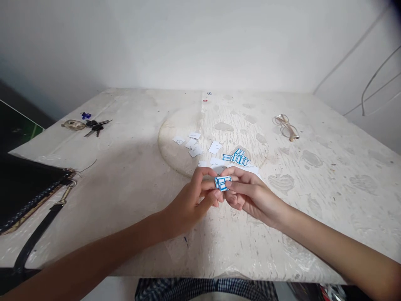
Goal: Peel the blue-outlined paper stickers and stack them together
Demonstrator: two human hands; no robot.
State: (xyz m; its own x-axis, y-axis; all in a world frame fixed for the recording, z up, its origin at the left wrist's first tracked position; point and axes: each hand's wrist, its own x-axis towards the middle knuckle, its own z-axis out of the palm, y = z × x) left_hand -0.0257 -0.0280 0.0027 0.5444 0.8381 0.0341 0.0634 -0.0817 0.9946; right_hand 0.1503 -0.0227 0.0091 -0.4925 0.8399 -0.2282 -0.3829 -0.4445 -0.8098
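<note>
Close to each other over the table's middle, my left hand (200, 193) and my right hand (247, 190) pinch several small white paper pieces with blue outlines (223, 182). The right thumb presses on the front of these pieces, while the left fingers hold their left side. Just beyond my hands lies a loose pile of similar blue-outlined paper pieces (239, 156). Left of that pile, small white paper slips (194, 149) are scattered, some overlapping, with faint writing too small to read. A larger white paper (250, 168) lies partly hidden behind my right hand.
The table (131, 184) has a wrinkled clear plastic cover with a round outline. Eyeglasses (286, 126) lie at the right. Keys (95, 125) and a small blue item (86, 115) are at the far left. A black bag (31, 192) with a strap occupies the left edge.
</note>
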